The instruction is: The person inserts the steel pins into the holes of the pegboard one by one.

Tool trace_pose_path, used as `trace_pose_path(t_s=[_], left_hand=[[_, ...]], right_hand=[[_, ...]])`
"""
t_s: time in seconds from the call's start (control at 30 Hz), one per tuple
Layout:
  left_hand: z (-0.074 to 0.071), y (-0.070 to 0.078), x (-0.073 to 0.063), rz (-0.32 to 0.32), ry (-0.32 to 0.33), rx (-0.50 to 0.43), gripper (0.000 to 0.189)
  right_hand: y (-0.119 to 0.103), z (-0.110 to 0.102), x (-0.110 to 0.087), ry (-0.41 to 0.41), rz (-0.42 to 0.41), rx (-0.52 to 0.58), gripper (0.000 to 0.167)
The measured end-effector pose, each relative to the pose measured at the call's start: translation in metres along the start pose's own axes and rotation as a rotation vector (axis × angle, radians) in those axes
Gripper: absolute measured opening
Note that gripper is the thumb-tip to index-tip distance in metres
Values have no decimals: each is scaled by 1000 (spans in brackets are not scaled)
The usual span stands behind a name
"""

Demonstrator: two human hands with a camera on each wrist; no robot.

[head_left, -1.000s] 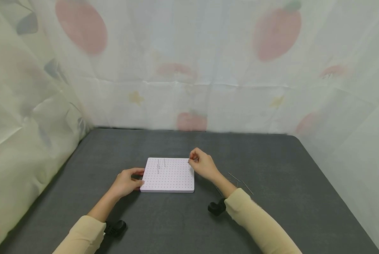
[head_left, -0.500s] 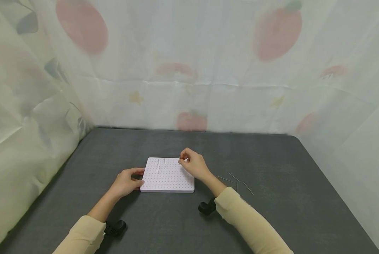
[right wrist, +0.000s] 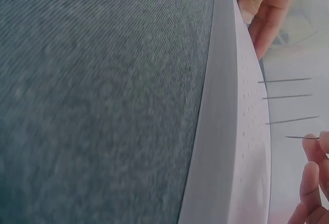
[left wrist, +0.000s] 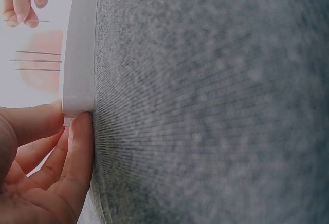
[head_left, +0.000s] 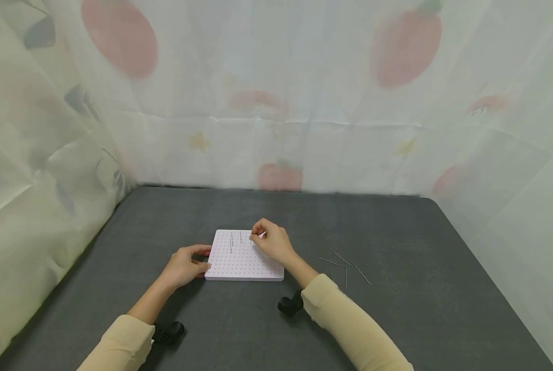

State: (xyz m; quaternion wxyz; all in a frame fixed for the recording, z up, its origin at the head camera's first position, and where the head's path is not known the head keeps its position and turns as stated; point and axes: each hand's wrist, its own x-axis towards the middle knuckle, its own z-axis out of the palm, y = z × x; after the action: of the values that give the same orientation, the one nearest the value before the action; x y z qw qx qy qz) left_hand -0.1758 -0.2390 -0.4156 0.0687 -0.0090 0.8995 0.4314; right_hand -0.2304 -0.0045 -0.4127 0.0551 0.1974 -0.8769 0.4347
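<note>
A white pegboard (head_left: 244, 264) full of small holes lies on the dark table. My left hand (head_left: 182, 266) grips its left edge; in the left wrist view the thumb (left wrist: 38, 124) is on the upper side and the fingers are against the edge. Three thin metal pins (right wrist: 287, 97) stand upright in the board's far left part. Between thumb and fingertip my right hand (head_left: 273, 243) pinches another thin metal pin (right wrist: 297, 137), over the board's far side just right of the standing ones. Its tip points down at the board, apart from the surface in the right wrist view.
Several loose metal pins (head_left: 362, 274) lie scattered on the grey table (head_left: 425, 309), right of the board and beyond the right forearm. Black wrist devices (head_left: 290, 305) hang under both wrists. A printed curtain (head_left: 332, 154) encloses the table's back and sides.
My right hand has moved left across the board's far side with the pin, towards the standing pins. More of the loose pins show beside the forearm. The left hand and the board stay put.
</note>
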Motion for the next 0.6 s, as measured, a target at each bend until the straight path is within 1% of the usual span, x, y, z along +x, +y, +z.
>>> trace_pose_path(t_s=[0.2, 0.47, 0.53, 0.6], left_hand=[[0, 0, 1, 2, 0, -1, 47], [-1, 1, -1, 13, -3, 5, 46], [-2, 1, -2, 22, -8, 9, 46], [-2, 0, -2, 17, -8, 2, 46]], right_hand=[[-5, 6, 1, 0, -4, 17, 4], [-8, 15, 1, -31, -15, 2, 4], [-8, 17, 2, -29, -19, 6, 4], [-8, 18, 2, -25, -22, 10, 4]])
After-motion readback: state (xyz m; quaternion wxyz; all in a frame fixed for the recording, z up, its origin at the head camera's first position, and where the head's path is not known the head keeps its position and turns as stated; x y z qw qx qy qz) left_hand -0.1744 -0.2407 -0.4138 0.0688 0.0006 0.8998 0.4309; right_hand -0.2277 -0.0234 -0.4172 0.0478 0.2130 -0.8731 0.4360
